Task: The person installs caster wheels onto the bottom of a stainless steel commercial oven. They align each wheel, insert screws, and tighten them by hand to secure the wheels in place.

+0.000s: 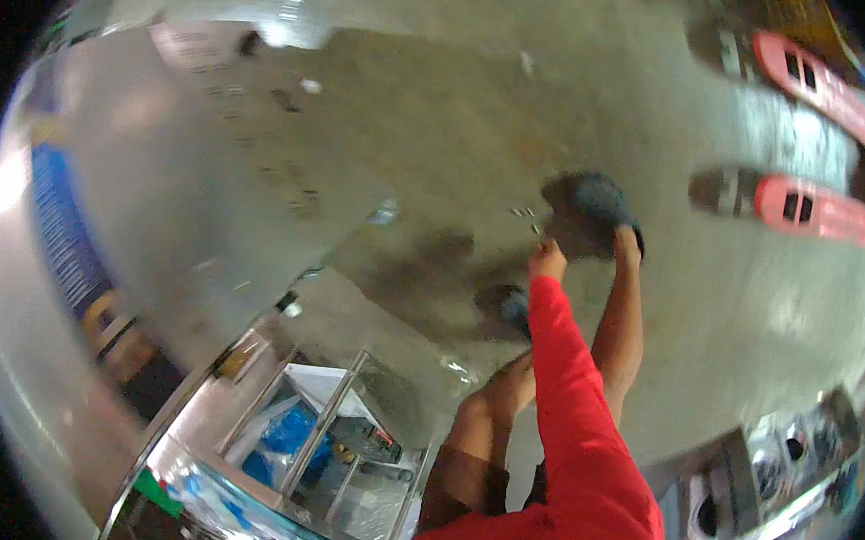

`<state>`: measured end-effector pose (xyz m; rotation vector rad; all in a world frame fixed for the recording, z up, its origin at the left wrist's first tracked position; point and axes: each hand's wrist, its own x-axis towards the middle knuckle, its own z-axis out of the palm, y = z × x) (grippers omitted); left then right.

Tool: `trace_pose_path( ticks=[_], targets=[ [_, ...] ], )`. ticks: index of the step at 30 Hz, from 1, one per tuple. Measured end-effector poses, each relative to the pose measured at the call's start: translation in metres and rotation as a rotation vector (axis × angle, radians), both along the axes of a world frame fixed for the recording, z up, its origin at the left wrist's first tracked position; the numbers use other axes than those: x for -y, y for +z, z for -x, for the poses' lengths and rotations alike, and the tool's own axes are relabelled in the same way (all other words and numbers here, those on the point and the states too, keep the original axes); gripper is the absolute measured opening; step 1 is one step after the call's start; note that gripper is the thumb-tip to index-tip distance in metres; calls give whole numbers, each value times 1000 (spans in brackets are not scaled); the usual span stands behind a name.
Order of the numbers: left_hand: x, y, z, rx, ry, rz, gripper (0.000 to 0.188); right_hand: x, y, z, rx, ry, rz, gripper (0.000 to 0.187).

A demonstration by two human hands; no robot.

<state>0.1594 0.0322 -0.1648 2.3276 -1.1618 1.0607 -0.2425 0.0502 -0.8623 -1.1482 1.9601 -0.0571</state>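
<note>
My right hand (549, 260), at the end of a red sleeve, is stretched out ahead over the floor, its fingers drawn together. Just past the fingertips show a few small shiny pieces (525, 213). Blur hides whether these are held or lie on the floor below. Close to the hand, lower in the scene, are my dark shoes (598, 196), one foot ahead of the other. My left hand does not show.
Two pink-red forks, apparently of a pallet jack (818, 210), lie at far right. Near left stands a metal-railed cart (323, 428) holding blue plastic bags (291, 431). A blue and dark banner-like panel (64, 229) runs along the left. Boxes with round parts (712, 510) stand near right.
</note>
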Motion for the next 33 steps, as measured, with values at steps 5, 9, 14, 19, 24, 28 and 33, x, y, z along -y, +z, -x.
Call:
trace_pose_path(
  ticks=[5,9,14,19,24,28,33],
  targets=[
    [-38,120,42,-64,29,177,50,79,221,-59,265,-41,8,29],
    [-23,161,85,-274,-29,242,46,142,434,-114,1050,-105,158,18],
    [-5,187,108,-577,52,229,45,177,662,-156,1437,74,172,15],
    [-5,187,108,-325,101,74,50,197,756,-209,1664,310,28,15],
    [-6,178,109,-142,161,-9,58,214,828,-254,2132,427,564,6],
    [-2,181,116,-287,217,17,62,261,872,-315,1690,1228,1251,16],
    [11,184,122,-466,277,76,31,258,867,-363,1918,1222,904,12]
  ],
)
